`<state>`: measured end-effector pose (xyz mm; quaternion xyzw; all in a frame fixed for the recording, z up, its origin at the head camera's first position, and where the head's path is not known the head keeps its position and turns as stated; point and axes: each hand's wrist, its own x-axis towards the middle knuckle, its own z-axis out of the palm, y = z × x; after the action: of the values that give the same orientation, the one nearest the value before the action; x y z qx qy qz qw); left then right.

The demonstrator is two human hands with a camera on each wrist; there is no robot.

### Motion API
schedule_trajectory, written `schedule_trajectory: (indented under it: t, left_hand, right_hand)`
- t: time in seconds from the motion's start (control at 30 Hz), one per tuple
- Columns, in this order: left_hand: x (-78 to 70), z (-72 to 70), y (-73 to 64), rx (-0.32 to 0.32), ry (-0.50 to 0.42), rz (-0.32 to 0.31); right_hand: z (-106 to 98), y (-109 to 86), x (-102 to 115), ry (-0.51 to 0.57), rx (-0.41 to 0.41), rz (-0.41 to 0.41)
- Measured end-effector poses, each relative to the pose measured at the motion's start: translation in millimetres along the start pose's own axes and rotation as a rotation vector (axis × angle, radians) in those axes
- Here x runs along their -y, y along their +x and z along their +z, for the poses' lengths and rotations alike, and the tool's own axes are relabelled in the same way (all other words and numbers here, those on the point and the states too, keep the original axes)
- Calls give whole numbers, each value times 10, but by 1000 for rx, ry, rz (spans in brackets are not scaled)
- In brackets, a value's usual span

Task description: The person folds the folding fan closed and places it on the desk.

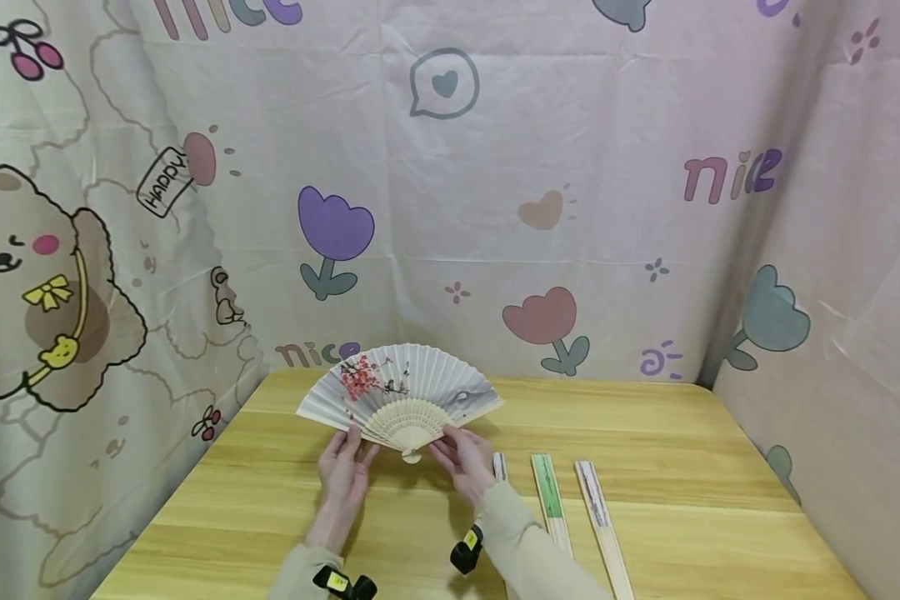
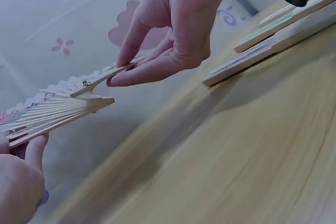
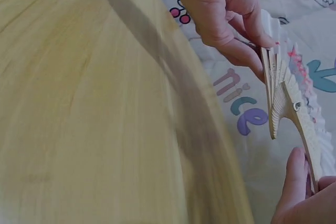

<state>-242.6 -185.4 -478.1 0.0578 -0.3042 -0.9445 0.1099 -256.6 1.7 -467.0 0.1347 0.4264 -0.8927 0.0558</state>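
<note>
A folding fan (image 1: 420, 379), spread wide, is held up over the table between both hands. Its pale paper leaf carries red blossoms and small dark birds, and its ribs are cream and pierced. My left hand (image 1: 342, 471) pinches the left outer rib between thumb and fingers. On the opposite side, my right hand (image 1: 468, 460) pinches the right outer rib. The pivot end of the fan (image 3: 273, 129) points down toward me between the hands. In the left wrist view the right fingertips (image 2: 123, 80) grip the edge rib close to the ribs' narrow end.
Folded fans lie on the wooden table (image 1: 217, 533) to the right: one with a green band (image 1: 546, 479), one with a greyish print (image 1: 592, 496), and another (image 1: 499, 467) partly behind the right arm. A printed cloth (image 1: 450, 183) hangs behind and along the sides.
</note>
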Motion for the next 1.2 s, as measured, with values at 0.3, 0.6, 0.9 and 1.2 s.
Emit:
schedule_trajectory:
  t: [0.3, 0.6, 0.9, 1.2]
  left_hand:
    - [17, 137, -175, 56, 43, 21]
    - [58, 243, -268, 167, 61, 48]
    - [110, 247, -321, 343, 13, 65]
    - [193, 206, -314, 395, 4, 71]
  right_hand:
    - [-92, -167, 131, 53, 38, -16]
    - [-172, -363, 250, 89, 79, -3]
    - [-243, -489, 331, 62, 166, 24]
    - [-342, -526, 346, 82, 149, 34]
